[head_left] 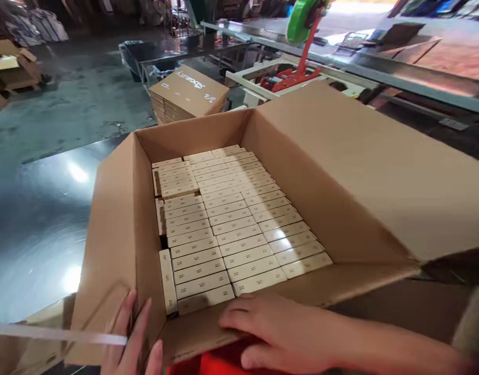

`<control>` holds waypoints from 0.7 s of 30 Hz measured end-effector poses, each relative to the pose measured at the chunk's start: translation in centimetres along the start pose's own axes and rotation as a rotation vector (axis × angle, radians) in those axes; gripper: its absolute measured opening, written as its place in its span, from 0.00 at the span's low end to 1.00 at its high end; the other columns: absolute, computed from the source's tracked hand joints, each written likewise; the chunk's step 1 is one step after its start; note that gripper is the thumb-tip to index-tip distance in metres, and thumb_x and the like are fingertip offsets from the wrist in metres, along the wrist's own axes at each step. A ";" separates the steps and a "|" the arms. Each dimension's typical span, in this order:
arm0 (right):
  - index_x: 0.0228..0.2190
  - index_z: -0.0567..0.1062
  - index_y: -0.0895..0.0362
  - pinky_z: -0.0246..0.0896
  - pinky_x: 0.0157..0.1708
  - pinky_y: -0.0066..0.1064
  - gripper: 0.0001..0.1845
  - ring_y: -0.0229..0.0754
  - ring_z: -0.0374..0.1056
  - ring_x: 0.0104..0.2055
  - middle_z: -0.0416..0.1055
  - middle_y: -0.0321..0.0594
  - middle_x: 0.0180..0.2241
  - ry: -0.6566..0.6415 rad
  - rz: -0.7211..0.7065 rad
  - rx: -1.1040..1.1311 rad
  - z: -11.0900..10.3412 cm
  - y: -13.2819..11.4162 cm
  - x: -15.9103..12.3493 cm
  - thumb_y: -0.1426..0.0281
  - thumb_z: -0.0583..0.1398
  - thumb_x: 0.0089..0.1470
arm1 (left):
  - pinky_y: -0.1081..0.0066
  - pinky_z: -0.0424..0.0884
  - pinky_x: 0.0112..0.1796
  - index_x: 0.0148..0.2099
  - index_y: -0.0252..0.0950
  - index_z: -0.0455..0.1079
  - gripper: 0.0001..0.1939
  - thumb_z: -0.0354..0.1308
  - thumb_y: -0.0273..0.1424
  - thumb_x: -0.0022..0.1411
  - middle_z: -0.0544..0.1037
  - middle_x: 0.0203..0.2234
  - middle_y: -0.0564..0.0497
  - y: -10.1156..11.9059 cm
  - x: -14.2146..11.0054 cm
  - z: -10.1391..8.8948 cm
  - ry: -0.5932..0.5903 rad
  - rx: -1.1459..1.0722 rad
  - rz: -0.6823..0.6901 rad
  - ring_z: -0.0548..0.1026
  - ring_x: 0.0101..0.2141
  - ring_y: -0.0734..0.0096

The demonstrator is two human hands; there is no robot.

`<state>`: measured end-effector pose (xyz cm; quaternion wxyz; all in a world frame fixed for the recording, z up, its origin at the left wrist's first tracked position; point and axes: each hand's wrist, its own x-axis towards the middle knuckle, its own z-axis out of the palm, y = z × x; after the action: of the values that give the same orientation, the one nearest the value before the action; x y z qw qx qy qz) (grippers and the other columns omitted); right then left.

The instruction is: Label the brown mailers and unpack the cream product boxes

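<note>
My R hand (278, 328) seems to grasp the near edge of the carton (294, 179), fingers over the rim, thumb outside; can't tell how tight. L hand (132, 338), fingers spread, is at the near-left corner by the left flap (114, 224); can't tell if it grips. A white strip (59, 333) ends by those fingers; unclear if held. Carton's right in front of me, open, small boxes (243, 242) inside.

Step, I'd judge: handling the filled carton w/ flaps up. Next move prob. calls for a firm hold at both near corners, then a check on the gaps down the left column before flaps fold.

Mat'ls: carton = plain brown corrugated board, matte, stiff; right flap (372, 161) is broad & leans out. Boxes = pale, slim, rectangular, smooth, tiny dark print, tight rows; one at near left stands crosswise to the rest. Smth red (219, 362) below my R hand. Table (59, 203): dark, glossy. Beyond: flat-carton stack (188, 91), w/ white lettering, & a machine (258, 86) w/ red arm, green wheel (299, 21).
</note>
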<state>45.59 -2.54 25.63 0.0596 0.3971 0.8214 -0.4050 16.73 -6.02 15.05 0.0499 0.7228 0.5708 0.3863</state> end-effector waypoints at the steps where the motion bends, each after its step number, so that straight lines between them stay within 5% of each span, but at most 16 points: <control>1: 0.53 0.73 0.52 0.66 0.42 0.34 0.22 0.47 0.73 0.47 0.76 0.45 0.47 0.004 -0.016 0.049 -1.0 0.4 -0.3 0.58 0.61 0.59 | 0.63 0.57 0.64 0.67 0.48 0.61 0.29 0.53 0.28 0.65 0.63 0.66 0.53 0.4 0.1 0.2 0.015 -0.013 0.013 0.64 0.63 0.59; 7: 0.55 0.72 0.56 0.66 0.50 0.45 0.22 0.54 0.70 0.53 0.72 0.53 0.54 0.123 0.077 -0.174 -5.4 5.0 2.8 0.64 0.57 0.62 | 0.64 0.54 0.65 0.69 0.43 0.59 0.32 0.47 0.21 0.65 0.61 0.68 0.52 2.1 0.5 1.1 0.051 -0.091 -0.050 0.61 0.65 0.61; 10: 0.63 0.63 0.60 0.61 0.57 0.53 0.35 0.63 0.58 0.64 0.55 0.61 0.66 0.106 0.092 -0.265 -5.4 7.1 7.2 0.58 0.60 0.59 | 0.66 0.56 0.65 0.69 0.43 0.59 0.31 0.46 0.21 0.65 0.62 0.67 0.51 2.3 0.4 1.3 0.070 -0.080 -0.090 0.61 0.65 0.63; 12: 0.67 0.54 0.63 0.48 0.63 0.60 0.49 0.68 0.43 0.70 0.41 0.64 0.70 0.119 0.051 -0.332 -4.1 8.2 10.1 0.51 0.62 0.55 | 0.65 0.58 0.64 0.68 0.43 0.59 0.30 0.45 0.22 0.66 0.63 0.67 0.51 2.1 0.3 1.6 0.097 -0.078 -0.069 0.63 0.64 0.62; 15: 0.69 0.45 0.62 0.28 0.64 0.68 0.58 0.68 0.30 0.72 0.35 0.64 0.71 0.155 -0.186 -0.446 -0.1 9.6 13.3 0.43 0.61 0.52 | 0.61 0.61 0.63 0.68 0.42 0.60 0.28 0.42 0.25 0.68 0.64 0.66 0.50 1.4 0.2 2.2 0.142 -0.059 -0.011 0.66 0.63 0.59; 18: 0.70 0.44 0.56 0.26 0.65 0.68 0.50 0.63 0.34 0.72 0.41 0.58 0.71 0.186 -0.412 -0.503 4.6 11.4 14.8 0.47 0.57 0.58 | 0.57 0.67 0.60 0.67 0.42 0.62 0.27 0.41 0.29 0.69 0.68 0.64 0.48 0.9 0.2 2.5 0.178 -0.047 -0.003 0.69 0.60 0.55; 21: 0.69 0.48 0.52 0.33 0.65 0.65 0.44 0.61 0.41 0.72 0.46 0.53 0.70 0.211 -0.466 -0.533 7.6 12.9 15.1 0.54 0.57 0.60 | 0.55 0.69 0.59 0.67 0.44 0.62 0.26 0.42 0.31 0.70 0.69 0.62 0.47 0.8 0.3 2.5 0.177 -0.048 -0.045 0.70 0.59 0.53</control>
<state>42.70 5.74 6.24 -0.0181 0.2094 0.9681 -0.1363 18.97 -5.16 13.84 0.0254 0.6714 0.5797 0.4610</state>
